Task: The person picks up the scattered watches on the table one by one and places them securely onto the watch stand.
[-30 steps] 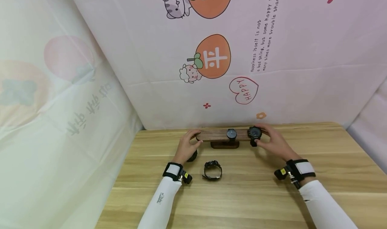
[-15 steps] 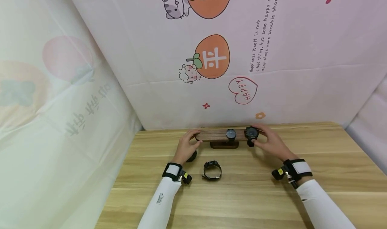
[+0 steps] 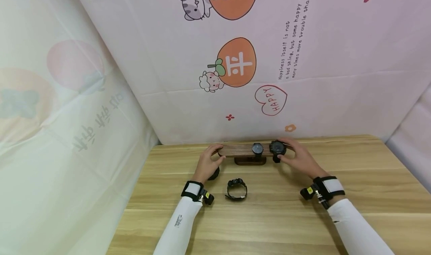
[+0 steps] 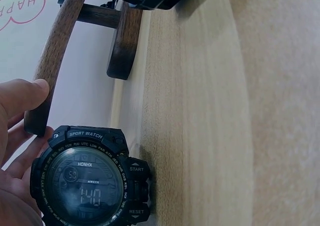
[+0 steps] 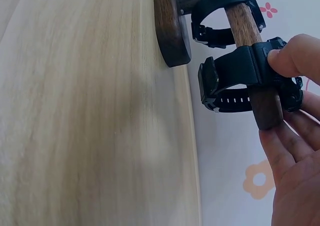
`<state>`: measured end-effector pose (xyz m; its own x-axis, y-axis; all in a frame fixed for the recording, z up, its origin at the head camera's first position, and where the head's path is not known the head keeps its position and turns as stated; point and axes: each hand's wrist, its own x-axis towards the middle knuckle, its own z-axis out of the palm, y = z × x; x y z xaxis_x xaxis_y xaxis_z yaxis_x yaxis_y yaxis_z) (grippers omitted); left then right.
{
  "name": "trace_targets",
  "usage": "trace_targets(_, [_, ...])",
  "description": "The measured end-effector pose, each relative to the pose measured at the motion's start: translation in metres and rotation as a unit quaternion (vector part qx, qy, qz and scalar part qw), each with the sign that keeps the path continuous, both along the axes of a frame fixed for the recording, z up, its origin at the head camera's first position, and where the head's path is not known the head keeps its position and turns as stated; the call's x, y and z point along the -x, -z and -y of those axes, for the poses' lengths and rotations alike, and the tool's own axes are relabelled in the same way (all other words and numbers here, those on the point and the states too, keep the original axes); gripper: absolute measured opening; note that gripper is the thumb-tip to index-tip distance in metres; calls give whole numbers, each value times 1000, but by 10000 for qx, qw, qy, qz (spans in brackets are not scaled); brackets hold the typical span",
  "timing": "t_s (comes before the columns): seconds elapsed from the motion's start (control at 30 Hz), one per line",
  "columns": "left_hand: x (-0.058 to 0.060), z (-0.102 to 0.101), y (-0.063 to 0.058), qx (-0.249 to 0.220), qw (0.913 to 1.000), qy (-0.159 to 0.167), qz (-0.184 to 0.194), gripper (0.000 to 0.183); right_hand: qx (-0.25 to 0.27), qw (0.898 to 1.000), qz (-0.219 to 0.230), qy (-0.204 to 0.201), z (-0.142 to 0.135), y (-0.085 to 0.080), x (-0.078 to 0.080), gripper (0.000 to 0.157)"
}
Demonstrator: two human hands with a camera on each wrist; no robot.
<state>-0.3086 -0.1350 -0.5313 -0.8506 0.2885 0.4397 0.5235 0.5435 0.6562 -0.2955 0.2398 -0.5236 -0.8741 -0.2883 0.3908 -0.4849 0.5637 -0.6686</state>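
A dark wooden watch stand point(image 3: 235, 151) stands near the back of the table, its bar raised on a base point(image 3: 250, 161). My left hand point(image 3: 205, 166) pinches the bar's left end between thumb and fingers. With my right hand point(image 3: 303, 162) I hold a chunky black watch point(image 3: 277, 147) whose closed strap encircles the bar near its right end; the thumb presses the watch's side in the right wrist view. A slimmer dark watch point(image 3: 257, 148) hangs on the bar just left of it. Beneath my left hand, a digital sport watch point(image 4: 85, 181) lies on the table.
Another black watch point(image 3: 236, 190) with a looped strap lies on the wooden table point(image 3: 269, 217) in front of the stand. A white printed cloth point(image 3: 188, 112) rises right behind the table's back edge, and another cloth hangs at the left.
My right hand has slid the chunky watch leftward along the bar, closer to the slimmer watch. The left hand keeps its grip on the bar's end.
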Motion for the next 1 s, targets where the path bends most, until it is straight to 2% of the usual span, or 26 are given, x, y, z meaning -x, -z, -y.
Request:
trace_targets(0.53, [1, 0, 0, -53, 10000, -7, 15, 44, -195, 9997, 36, 118, 8, 0, 2, 65])
trace_targets(1.0, [3, 0, 2, -77, 9999, 44, -98, 45, -300, 9995, -71, -23, 13, 2, 4, 65])
